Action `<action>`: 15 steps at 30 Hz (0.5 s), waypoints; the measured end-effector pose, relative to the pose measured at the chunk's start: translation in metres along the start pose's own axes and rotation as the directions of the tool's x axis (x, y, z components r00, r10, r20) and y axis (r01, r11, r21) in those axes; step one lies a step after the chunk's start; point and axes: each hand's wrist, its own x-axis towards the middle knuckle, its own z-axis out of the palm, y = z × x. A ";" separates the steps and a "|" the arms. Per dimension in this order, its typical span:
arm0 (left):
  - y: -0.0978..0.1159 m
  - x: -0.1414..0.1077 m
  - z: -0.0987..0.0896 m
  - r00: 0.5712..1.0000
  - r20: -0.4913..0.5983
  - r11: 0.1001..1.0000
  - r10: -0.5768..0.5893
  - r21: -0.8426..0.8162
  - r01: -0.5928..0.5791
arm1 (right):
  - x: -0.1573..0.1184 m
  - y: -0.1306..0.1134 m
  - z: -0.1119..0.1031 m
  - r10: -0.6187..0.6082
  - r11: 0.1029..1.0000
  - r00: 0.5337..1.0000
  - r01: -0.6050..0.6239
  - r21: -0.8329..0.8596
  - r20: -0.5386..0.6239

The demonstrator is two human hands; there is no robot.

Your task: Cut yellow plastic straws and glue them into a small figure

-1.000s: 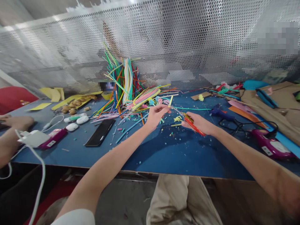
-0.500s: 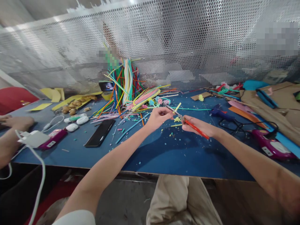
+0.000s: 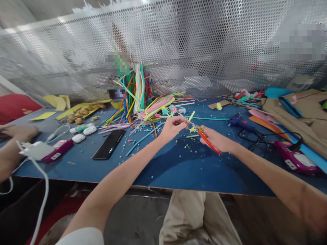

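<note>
Fingertips pinched, my left hand (image 3: 173, 128) holds a short yellow pipe cleaner (image 3: 192, 115), whose free end sticks up past the scissor blades. My right hand (image 3: 217, 137) is wrapped round red-handled scissors (image 3: 209, 143). Their blades point up and left, across the yellow piece by my left fingertips; whether they touch it I cannot tell. Below the blades lies a small fuzzy yellow shape (image 3: 193, 130) on the blue table (image 3: 178, 173). Tiny clippings are scattered around it. Pink and blue fuzzy pieces (image 3: 174, 110) rest just beyond my left hand.
A bundle of coloured pipe cleaners (image 3: 139, 88) stands at the back. A black phone (image 3: 108, 144) lies left, near a purple power strip (image 3: 58, 150) and white cables. At right are a blue glue gun (image 3: 241, 123), another purple strip (image 3: 296, 158) and cardboard. Another person's arm (image 3: 15, 146) rests far left.
The scissors have turned slightly in my right hand, their handles swinging left and down. My left hand stays almost in place with the yellow pipe cleaner.
</note>
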 end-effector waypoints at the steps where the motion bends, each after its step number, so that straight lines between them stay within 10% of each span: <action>1: 0.000 0.000 0.000 1.000 -0.003 1.000 -0.001 0.002 0.001 | 0.000 -0.001 0.001 -0.001 1.000 1.000 0.001 -0.018 -0.012; 9: -0.002 0.001 0.001 1.000 -0.001 1.000 0.022 0.002 -0.022 | 0.004 0.002 0.000 -0.089 0.977 0.988 0.062 -0.204 -0.125; 15: -0.016 0.003 0.000 0.999 0.020 0.937 0.036 0.348 -0.041 | 0.020 0.021 -0.018 -0.081 0.990 0.911 0.028 -0.137 -0.404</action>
